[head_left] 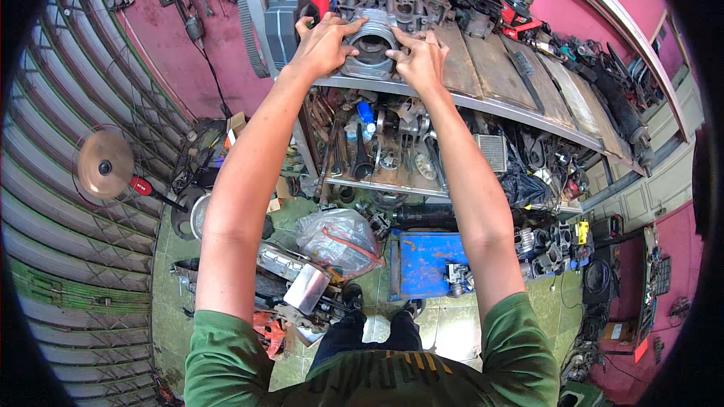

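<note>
A green T-shirt is at six o'clock. At twelve, left hand and right hand clamp fingers on a finned engine cylinder at the bench edge, maybe to steady it.

pink wall, upper left of the frame. slatted metal shutter, grey with a green band, filling the left side. green tiled floor, bright patch of light at lower centre. two-tier workbench, plank top, metal edge, upper centre to right. pale panelled door, right.
</note>
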{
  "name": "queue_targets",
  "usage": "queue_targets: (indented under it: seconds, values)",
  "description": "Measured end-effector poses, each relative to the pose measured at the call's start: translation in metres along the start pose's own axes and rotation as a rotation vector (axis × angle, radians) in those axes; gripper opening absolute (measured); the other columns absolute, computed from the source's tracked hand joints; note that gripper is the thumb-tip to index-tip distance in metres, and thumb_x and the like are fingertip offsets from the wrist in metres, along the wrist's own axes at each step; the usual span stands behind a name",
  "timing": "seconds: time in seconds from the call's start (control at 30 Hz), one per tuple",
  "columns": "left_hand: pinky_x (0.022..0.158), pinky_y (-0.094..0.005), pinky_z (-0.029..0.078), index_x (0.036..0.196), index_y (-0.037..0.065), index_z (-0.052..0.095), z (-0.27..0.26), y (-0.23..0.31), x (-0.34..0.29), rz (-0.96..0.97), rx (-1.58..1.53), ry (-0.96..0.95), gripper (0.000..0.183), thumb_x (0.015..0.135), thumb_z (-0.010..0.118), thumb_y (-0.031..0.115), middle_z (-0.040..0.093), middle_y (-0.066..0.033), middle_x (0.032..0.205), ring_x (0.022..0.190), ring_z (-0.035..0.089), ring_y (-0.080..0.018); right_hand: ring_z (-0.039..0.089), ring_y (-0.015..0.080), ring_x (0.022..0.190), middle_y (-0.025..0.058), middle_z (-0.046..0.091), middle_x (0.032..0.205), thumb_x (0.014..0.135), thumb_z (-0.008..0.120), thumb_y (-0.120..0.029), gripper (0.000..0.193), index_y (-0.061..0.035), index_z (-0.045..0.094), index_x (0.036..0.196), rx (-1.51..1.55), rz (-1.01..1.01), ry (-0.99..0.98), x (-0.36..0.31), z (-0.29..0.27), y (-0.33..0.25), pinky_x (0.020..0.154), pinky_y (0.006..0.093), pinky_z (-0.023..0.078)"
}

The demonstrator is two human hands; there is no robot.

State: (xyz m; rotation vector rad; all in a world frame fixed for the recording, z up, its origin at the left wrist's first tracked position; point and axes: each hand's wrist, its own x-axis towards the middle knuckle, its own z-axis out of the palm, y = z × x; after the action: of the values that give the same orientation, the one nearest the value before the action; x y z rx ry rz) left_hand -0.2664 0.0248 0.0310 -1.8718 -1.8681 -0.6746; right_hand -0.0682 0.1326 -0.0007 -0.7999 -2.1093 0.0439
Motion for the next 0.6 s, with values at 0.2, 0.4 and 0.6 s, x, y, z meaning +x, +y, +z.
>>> queue_targets:
  seconds: [0.2, 0.4, 0.6]
  values:
    - [0.108, -0.0596, 0.029, 0.150, 0.025, 0.055, -0.002, 0.000, 0.001, 0.021, 0.084, 0.018, 0.069, 0.086, 0.080, 0.023, 0.070, -0.0103, 0.125, 0.132, 0.054, -0.0260, 0.056, 0.0249, 0.116, 0.0059, 0.078, 0.107, 0.082, 0.084, -0.030, 0.052, -0.0274, 0.073, 0.133, 0.012, 0.004, -0.018, 0.008, 0.005, -0.004, 0.105, 0.0483, 0.033]
    - [0.106, -0.0587, 0.032, 0.157, 0.021, 0.043, 0.009, 0.015, -0.004, 0.078, 0.270, 0.091, 0.086, 0.081, 0.083, 0.023, 0.049, -0.0084, 0.158, 0.146, 0.044, -0.0296, 0.059, 0.0295, 0.121, 0.0067, 0.077, 0.114, 0.079, 0.085, -0.039, 0.073, -0.0332, 0.059, 0.147, -0.109, -0.065, -0.039, 0.004, 0.001, -0.004, 0.102, 0.0532, 0.035]
    - [0.105, -0.0583, 0.033, 0.157, 0.021, 0.041, 0.020, 0.026, -0.019, 0.068, 0.189, 0.133, 0.104, 0.066, 0.092, 0.029, 0.046, -0.0034, 0.161, 0.151, 0.038, -0.0279, 0.057, 0.0370, 0.130, 0.0036, 0.067, 0.139, 0.072, 0.088, -0.042, 0.099, -0.0378, 0.039, 0.158, -0.283, -0.183, -0.109, 0.000, -0.011, -0.016, 0.101, 0.0766, 0.031]
